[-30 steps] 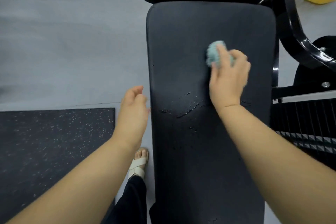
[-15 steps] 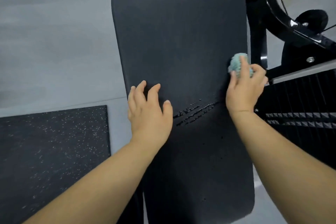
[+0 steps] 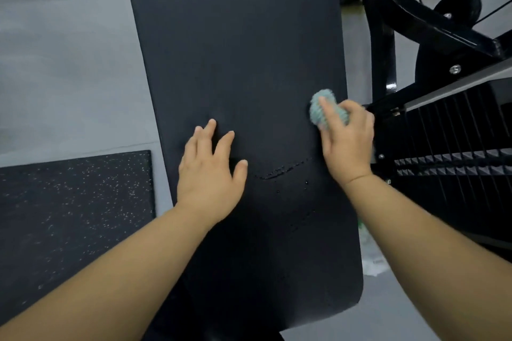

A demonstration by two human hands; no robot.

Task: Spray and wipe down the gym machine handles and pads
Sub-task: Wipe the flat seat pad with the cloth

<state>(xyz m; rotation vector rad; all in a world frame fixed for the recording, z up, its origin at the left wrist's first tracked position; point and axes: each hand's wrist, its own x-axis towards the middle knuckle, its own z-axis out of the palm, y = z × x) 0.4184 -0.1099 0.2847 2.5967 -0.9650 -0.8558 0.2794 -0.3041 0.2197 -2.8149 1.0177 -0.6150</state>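
While the left hand (image 3: 210, 171) lies flat with fingers spread on the black bench pad (image 3: 241, 50), the right hand (image 3: 346, 141) grips a balled teal cloth (image 3: 318, 108) against the pad's right edge. Wet streaks (image 3: 282, 170) sit on the pad between both hands. Black machine frame (image 3: 415, 16) stands right of the pad.

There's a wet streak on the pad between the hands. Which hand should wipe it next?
Right. The right hand grips the teal cloth at the right edge of the pad, close to the wet streak. The left hand lies flat on the pad, holding no cloth.
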